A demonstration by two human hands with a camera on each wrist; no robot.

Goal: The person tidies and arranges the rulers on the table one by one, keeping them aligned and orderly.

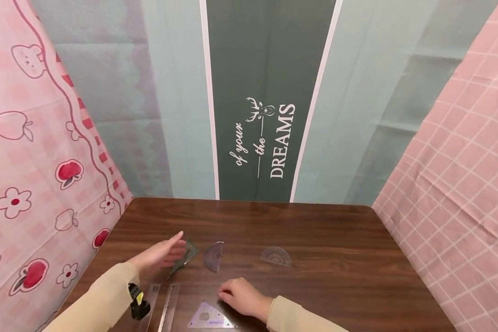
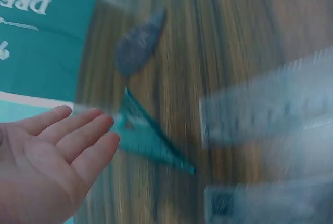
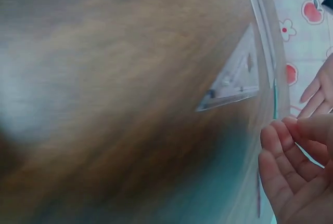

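Set square (image 2: 146, 142), green, toward the table's (image 1: 336, 240) left just beside the straight-fingered, empty left hand (image 1: 162, 255), seems light, stiff and slippery, best pinched by opposite edges; the right hand (image 1: 245, 296) curls loosely, seemingly empty.

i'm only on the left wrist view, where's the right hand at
Observer: In the head view, the right hand is by the purple triangle, up and right of it in the picture.
Operator: i see one protractor, is there another
Observer: Yes, the head view shows a second protractor, farther right on the table.
Operator: right hand holding anything
Observer: In the right wrist view, its fingers are loosely bent, and I see nothing in them.
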